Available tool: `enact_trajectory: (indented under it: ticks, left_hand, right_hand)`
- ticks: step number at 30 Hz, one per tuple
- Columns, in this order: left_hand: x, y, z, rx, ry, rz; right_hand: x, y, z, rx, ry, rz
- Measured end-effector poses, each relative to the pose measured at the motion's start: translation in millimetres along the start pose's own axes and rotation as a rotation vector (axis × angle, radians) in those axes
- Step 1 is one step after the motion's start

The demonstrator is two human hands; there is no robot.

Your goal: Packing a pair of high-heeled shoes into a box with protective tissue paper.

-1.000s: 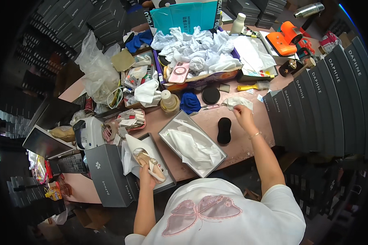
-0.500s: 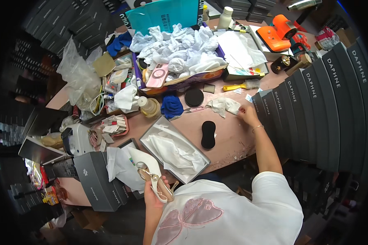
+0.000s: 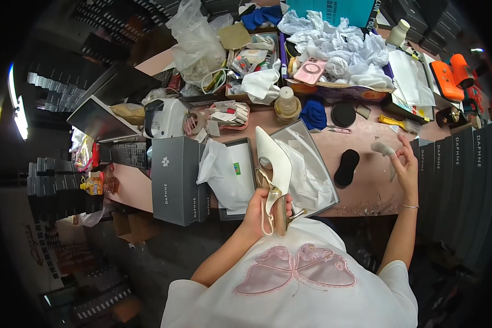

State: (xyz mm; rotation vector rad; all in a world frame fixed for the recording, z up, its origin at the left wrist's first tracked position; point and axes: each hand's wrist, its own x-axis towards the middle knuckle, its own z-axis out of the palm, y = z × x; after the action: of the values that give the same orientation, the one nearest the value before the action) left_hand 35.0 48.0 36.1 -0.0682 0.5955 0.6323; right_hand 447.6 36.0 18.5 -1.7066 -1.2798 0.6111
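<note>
My left hand is closed around the strap end of a white pointed-toe slingback shoe, whose toe points away from me. The shoe has a pearl-like ornament and a thin metallic heel. It is tilted over the edges of two grey shoeboxes. A small off-white cloth is pinched by my right hand, raised over the right side of the table, with some fingers stretched out. Below the shoe lie an open shoebox with white tissue and, left of it, a second grey box with tissue.
A black sole-shaped pad and a round black tin lie mid-table. Behind are a blue cloth, a pump bottle, a yellow brush and a bin of crumpled paper. Stacked grey shoeboxes border the right.
My right hand has lifted the cloth off the table. My left hand has brought the shoe up and forward, over the boxes. The view has swung left.
</note>
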Motion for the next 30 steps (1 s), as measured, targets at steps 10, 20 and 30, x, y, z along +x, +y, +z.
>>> enact_trajectory:
  ticks: [10, 20, 30]
  left_hand:
    - [-11.9, 28.7, 0.3, -0.078, -0.335, -0.053]
    - [-13.9, 54.3, -11.3, -0.097, -0.336, -0.031]
    - [-32.3, 55.8, -24.6, 0.199, -0.283, -0.130]
  right_hand:
    - [-43.6, -92.9, 99.7, 1.005, -0.274, 0.448]
    - [-5.9, -116.1, 162.3, 0.665, -0.359, 0.331]
    - [62.9, -104.4, 196.1, 0.183, -0.123, -0.052]
